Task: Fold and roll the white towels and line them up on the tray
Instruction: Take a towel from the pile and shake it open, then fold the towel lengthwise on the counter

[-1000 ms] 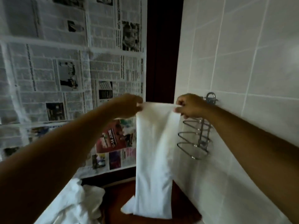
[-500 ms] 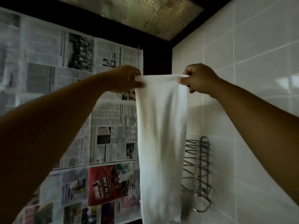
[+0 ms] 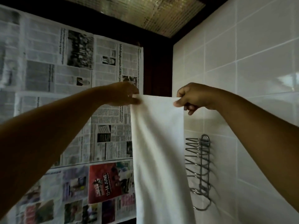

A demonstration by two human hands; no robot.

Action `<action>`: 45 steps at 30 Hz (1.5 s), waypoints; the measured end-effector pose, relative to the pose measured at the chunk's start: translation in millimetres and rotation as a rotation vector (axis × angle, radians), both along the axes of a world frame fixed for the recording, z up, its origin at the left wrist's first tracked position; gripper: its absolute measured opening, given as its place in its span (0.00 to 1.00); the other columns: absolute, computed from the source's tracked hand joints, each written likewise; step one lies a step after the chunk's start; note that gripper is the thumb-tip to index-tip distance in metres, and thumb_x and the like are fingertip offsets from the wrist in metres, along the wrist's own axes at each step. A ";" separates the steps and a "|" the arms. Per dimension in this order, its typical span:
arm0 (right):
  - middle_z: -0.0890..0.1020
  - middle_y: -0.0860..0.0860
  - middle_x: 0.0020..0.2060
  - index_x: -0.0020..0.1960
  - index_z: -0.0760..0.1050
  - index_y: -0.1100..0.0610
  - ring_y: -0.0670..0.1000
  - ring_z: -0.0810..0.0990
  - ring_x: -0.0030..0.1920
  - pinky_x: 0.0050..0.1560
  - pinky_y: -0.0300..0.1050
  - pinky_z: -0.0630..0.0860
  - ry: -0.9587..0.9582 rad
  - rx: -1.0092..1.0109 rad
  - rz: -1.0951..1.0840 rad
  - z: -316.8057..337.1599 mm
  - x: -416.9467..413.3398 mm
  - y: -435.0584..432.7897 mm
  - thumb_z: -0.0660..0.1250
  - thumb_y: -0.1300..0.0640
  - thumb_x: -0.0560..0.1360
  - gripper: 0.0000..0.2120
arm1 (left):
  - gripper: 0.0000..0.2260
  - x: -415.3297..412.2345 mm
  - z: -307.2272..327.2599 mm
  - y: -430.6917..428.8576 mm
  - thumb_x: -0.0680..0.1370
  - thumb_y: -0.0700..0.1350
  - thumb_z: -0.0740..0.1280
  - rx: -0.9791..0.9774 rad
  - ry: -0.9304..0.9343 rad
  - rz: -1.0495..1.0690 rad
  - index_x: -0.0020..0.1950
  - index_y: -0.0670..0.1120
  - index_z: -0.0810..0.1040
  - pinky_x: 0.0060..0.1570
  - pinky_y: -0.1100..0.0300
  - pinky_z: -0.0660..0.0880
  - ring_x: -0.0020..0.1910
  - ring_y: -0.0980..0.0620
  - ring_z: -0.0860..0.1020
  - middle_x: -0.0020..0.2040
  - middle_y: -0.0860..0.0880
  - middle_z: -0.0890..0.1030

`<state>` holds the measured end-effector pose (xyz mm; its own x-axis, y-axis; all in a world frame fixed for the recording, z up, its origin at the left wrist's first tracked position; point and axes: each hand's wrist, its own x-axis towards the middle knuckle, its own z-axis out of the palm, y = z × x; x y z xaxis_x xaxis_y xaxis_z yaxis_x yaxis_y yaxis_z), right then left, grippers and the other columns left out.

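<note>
Both arms are up: the left hand (image 3: 123, 94) and right hand (image 3: 192, 97) each pinch a top corner of the white towel (image 3: 158, 143), which hangs narrow, seemingly folded lengthwise; rolling looks undone, and no tray is visible

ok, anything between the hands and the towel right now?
Nothing visible. The left hand and right hand each pinch a top corner of the white towel, which hangs straight down near the wire rack on the tiled wall. The tray is out of view, so that path cannot be judged.
</note>
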<state>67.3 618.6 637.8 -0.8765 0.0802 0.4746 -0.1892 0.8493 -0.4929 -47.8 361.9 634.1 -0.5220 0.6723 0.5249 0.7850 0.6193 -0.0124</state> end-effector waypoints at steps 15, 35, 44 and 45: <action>0.76 0.51 0.34 0.41 0.69 0.53 0.54 0.76 0.35 0.34 0.42 0.69 -0.004 0.323 -0.242 -113.2 -74.3 31.6 0.71 0.55 0.78 0.12 | 0.12 -61.5 -100.5 43.5 0.81 0.52 0.66 -0.066 -0.132 0.136 0.62 0.50 0.76 0.47 0.57 0.78 0.46 0.53 0.79 0.54 0.50 0.80; 0.80 0.45 0.36 0.49 0.68 0.47 0.47 0.79 0.36 0.35 0.37 0.71 -0.058 0.245 -0.014 -524.7 85.9 -33.2 0.68 0.47 0.70 0.12 | 0.11 63.4 -548.0 -50.0 0.83 0.50 0.55 0.041 0.184 -0.118 0.55 0.50 0.75 0.33 0.54 0.78 0.37 0.43 0.80 0.49 0.45 0.77; 0.74 0.49 0.46 0.49 0.69 0.47 0.54 0.78 0.39 0.32 0.53 0.77 -0.498 0.368 0.090 -735.6 180.0 -72.0 0.65 0.47 0.68 0.11 | 0.20 189.5 -742.6 -103.2 0.71 0.49 0.59 -0.177 -0.294 -0.047 0.62 0.48 0.72 0.39 0.56 0.79 0.53 0.43 0.72 0.64 0.43 0.73; 0.75 0.49 0.47 0.48 0.70 0.48 0.55 0.78 0.40 0.34 0.54 0.77 -0.497 0.361 0.082 -733.6 183.3 -73.8 0.65 0.47 0.69 0.10 | 0.21 194.7 -746.7 -109.4 0.72 0.50 0.60 -0.198 -0.330 -0.057 0.64 0.48 0.73 0.43 0.55 0.78 0.55 0.43 0.72 0.66 0.43 0.74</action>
